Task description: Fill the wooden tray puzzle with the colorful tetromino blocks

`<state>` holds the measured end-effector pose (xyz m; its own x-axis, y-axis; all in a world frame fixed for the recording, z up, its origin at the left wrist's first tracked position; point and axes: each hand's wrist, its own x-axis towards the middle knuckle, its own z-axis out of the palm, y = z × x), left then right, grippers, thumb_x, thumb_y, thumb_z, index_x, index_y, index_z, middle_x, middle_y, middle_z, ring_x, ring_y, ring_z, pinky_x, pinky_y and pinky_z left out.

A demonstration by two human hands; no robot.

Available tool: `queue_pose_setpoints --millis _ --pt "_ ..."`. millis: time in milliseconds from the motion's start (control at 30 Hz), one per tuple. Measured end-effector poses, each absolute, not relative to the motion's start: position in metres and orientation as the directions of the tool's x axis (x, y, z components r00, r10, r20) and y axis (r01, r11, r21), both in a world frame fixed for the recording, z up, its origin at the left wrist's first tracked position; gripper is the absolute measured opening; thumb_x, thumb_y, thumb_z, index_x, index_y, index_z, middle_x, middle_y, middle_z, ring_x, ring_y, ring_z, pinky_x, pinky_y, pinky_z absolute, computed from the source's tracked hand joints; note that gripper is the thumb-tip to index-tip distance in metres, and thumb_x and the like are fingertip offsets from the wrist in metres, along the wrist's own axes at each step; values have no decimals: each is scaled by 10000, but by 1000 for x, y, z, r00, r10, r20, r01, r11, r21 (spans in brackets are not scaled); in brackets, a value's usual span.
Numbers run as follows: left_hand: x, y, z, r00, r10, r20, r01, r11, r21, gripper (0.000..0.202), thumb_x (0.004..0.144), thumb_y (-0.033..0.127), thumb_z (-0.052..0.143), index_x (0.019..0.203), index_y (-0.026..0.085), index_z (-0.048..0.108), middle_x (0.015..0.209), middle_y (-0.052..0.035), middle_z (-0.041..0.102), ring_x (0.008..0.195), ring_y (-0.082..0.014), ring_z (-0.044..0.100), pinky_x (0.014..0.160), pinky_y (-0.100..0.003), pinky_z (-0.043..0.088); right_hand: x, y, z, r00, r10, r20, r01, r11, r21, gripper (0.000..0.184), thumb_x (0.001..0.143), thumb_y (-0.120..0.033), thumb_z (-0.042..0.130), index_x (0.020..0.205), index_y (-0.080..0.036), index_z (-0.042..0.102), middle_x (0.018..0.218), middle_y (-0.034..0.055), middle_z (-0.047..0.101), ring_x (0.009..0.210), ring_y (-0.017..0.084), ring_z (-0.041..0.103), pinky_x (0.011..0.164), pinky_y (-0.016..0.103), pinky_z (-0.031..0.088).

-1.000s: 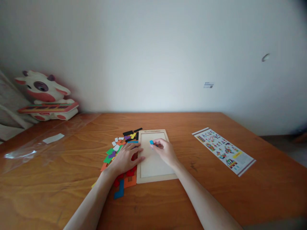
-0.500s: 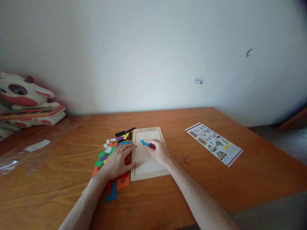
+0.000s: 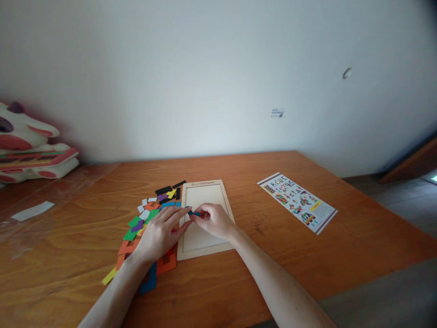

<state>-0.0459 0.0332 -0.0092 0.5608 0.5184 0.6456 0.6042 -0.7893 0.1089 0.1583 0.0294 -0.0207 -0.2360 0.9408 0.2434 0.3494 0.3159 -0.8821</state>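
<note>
My right hand (image 3: 215, 220) pinches a small blue puzzle piece (image 3: 194, 213) between thumb and fingertips, over the left part of a pale wooden puzzle tray (image 3: 205, 239). My left hand (image 3: 163, 228) is beside it, fingers stretched out and thumb apart. Its index fingertip is at the left end of the blue piece; whether it presses on it is hard to see. Under and around the left hand lies a loose pile of flat coloured pieces, among them green (image 3: 134, 222), purple (image 3: 137, 226), orange (image 3: 128, 247) and black (image 3: 164, 190) ones. The left hand and forearm hide part of the pile.
A printed pattern sheet (image 3: 297, 202) lies on the wooden table (image 3: 252, 278) to the right. At the far left stand a cow-shaped toy keyboard (image 3: 37, 155) and a white paper strip (image 3: 33, 211) on clear plastic. A wall rises behind the table.
My right hand has moved left and slightly down with the blue piece, meeting my left hand's fingertips. The view has turned slightly right, so the toy sits farther left.
</note>
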Motion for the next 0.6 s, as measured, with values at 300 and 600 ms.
queue_pose_setpoints --millis 300,600 --pt "-43 31 -12 525 586 617 594 -772 226 313 931 290 588 1221 206 671 1082 -88 707 942 -204 696 833 -301 576 159 26 -18 -295 877 379 371 471 -800 153 850 -324 682 846 -171 692 788 19 667 700 122 605 658 225 458" --pt "-40 28 -2 489 739 463 472 -670 573 255 944 296 532 1031 192 748 986 -69 747 888 -183 703 783 -245 559 164 25 -13 -295 859 419 450 512 -732 304 849 -454 699 727 -180 643 745 6 655 724 129 600 693 243 452"
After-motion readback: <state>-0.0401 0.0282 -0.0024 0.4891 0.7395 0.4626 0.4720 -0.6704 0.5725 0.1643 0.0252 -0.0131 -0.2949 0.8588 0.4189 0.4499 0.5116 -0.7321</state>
